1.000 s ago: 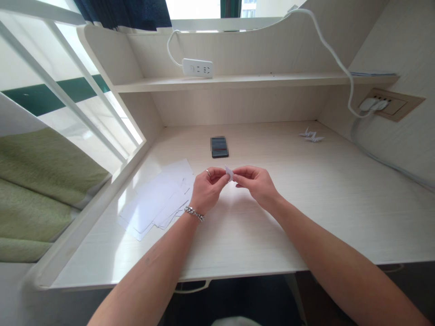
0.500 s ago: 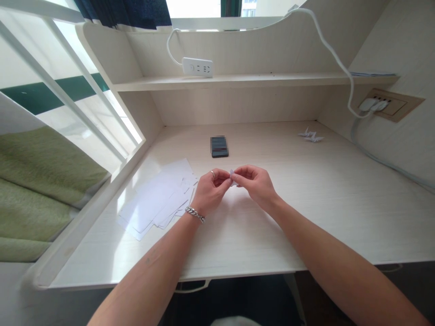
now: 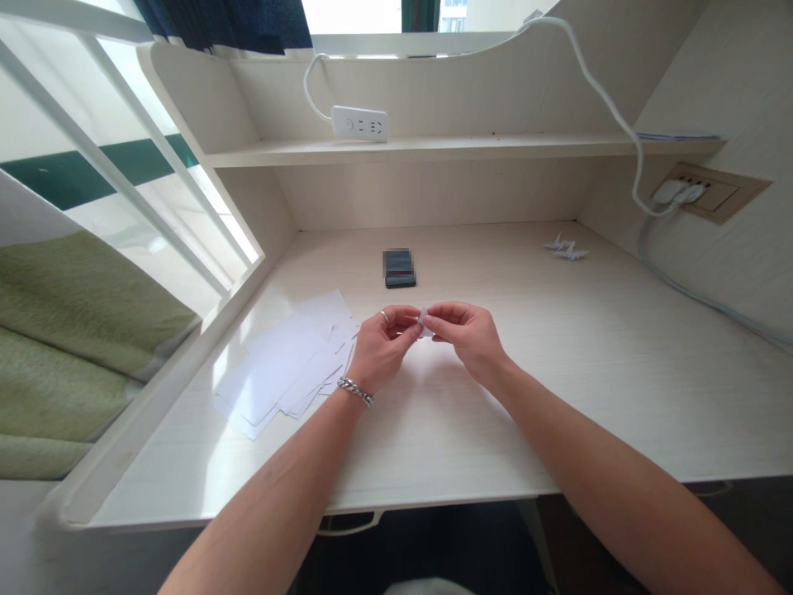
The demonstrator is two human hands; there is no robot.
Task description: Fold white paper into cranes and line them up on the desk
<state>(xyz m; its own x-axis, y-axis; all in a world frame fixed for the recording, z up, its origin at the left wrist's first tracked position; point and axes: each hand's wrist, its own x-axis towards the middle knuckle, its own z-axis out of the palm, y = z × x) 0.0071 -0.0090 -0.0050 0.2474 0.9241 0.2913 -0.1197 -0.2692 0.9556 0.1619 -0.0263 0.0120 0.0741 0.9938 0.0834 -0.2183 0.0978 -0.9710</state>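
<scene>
A small piece of folded white paper (image 3: pixel 424 322) is pinched between my two hands, just above the desk. My left hand (image 3: pixel 385 343), with a ring and a chain bracelet, grips its left side between thumb and forefinger. My right hand (image 3: pixel 469 335) holds its right side in the same kind of pinch. The fingers cover most of the paper, so its exact shape is hidden. Loose white paper sheets (image 3: pixel 285 355) lie spread beside my left hand. Two folded white paper cranes (image 3: pixel 567 248) rest at the back right of the desk.
A dark phone (image 3: pixel 400 268) lies on the desk (image 3: pixel 619 355) beyond my hands. On the shelf (image 3: pixel 464 149) sits a white power strip (image 3: pixel 360 124). A white cable (image 3: pixel 604 87) hangs down to the wall socket (image 3: pixel 712 192) at the right.
Both hands stay almost in place. The folded paper is tilted slightly differently between the fingertips, and a little more of it shows.
</scene>
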